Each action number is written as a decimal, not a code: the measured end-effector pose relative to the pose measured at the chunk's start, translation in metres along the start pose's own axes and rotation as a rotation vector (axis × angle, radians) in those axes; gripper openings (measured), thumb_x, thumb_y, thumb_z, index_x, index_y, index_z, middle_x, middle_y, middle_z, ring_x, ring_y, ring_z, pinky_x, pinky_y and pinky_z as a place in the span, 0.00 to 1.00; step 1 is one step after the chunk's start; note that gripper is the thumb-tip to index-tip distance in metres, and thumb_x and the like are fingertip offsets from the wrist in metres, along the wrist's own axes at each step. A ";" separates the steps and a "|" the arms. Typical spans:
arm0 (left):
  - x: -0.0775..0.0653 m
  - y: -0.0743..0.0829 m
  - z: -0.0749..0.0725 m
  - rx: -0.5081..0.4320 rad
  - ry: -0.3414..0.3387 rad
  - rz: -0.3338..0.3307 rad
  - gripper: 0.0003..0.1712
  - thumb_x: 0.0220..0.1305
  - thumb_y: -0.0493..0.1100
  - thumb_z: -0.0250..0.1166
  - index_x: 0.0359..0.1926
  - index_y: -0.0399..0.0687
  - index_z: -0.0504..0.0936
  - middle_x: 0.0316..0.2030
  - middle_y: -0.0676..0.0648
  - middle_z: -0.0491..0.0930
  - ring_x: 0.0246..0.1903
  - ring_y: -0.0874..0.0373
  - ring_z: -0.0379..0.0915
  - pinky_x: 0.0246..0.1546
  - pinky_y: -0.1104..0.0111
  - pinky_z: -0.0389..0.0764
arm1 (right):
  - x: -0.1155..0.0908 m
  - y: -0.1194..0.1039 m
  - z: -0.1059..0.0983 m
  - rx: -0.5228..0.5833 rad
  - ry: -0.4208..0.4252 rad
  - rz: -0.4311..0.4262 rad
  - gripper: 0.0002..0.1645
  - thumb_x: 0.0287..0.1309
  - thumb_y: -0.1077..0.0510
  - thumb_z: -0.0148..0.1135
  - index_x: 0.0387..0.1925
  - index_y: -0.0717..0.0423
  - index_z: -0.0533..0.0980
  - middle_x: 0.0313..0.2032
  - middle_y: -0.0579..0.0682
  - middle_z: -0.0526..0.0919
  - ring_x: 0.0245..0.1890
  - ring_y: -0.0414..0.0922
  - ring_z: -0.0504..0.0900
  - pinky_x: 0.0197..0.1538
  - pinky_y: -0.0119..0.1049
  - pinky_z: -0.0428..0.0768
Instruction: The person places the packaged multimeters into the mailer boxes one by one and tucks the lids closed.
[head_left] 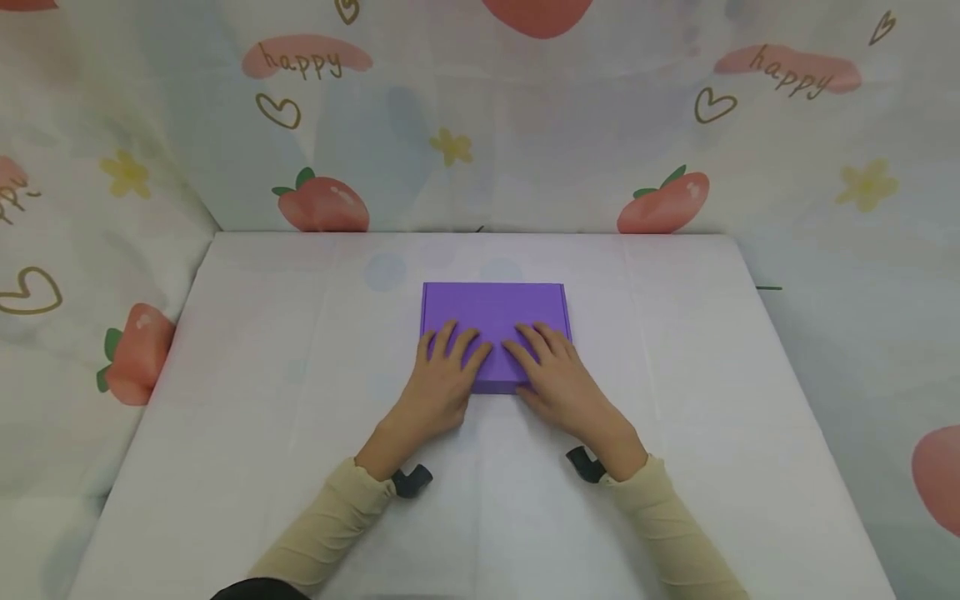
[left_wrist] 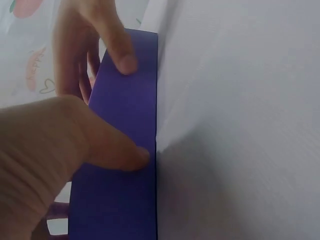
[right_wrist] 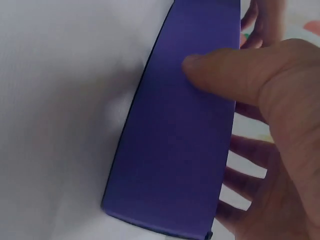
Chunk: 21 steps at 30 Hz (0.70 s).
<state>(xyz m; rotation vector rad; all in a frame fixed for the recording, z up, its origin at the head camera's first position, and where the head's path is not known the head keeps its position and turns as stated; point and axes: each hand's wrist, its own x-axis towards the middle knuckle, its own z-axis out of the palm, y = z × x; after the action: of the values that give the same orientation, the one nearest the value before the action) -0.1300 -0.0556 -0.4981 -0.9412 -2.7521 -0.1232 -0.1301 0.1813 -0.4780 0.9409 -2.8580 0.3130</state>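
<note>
A flat purple box (head_left: 491,308) lies on the white-covered table, its lid down and its long front side facing me. My left hand (head_left: 438,392) holds the left part of its front edge, fingers spread over the lid. The left thumb (left_wrist: 115,150) presses on the front side. My right hand (head_left: 558,379) grips the right part the same way, with its thumb (right_wrist: 220,72) against the front side (right_wrist: 170,135) and fingers on top. A gap of bare lid separates the two hands. What is inside the box is hidden.
The white table cover (head_left: 720,375) reaches a back wall cloth (head_left: 525,150) printed with hearts, flowers and red fruit. Another printed cloth (head_left: 45,367) hangs at the left. Dark wrist mounts (head_left: 412,482) sit at both cuffs. A black rounded shape (head_left: 258,590) shows at the bottom edge.
</note>
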 end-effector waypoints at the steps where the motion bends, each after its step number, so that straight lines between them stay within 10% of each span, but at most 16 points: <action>1: 0.000 0.001 0.000 0.001 -0.002 -0.006 0.41 0.55 0.40 0.71 0.71 0.49 0.71 0.69 0.39 0.69 0.74 0.30 0.60 0.67 0.36 0.67 | 0.001 -0.002 0.001 -0.007 -0.007 0.014 0.42 0.55 0.56 0.78 0.70 0.57 0.72 0.73 0.65 0.69 0.74 0.68 0.65 0.75 0.65 0.65; 21: 0.010 0.005 -0.003 -0.024 -0.022 -0.073 0.39 0.46 0.39 0.77 0.63 0.55 0.78 0.62 0.45 0.75 0.69 0.35 0.67 0.63 0.36 0.70 | 0.013 -0.016 0.005 -0.121 0.015 0.110 0.42 0.42 0.57 0.85 0.61 0.54 0.76 0.66 0.63 0.76 0.65 0.68 0.74 0.65 0.67 0.73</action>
<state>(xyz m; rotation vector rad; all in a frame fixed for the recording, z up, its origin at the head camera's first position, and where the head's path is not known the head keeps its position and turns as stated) -0.1341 -0.0465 -0.4930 -0.8532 -2.8119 -0.1603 -0.1313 0.1600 -0.4779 0.7590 -2.8829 0.1535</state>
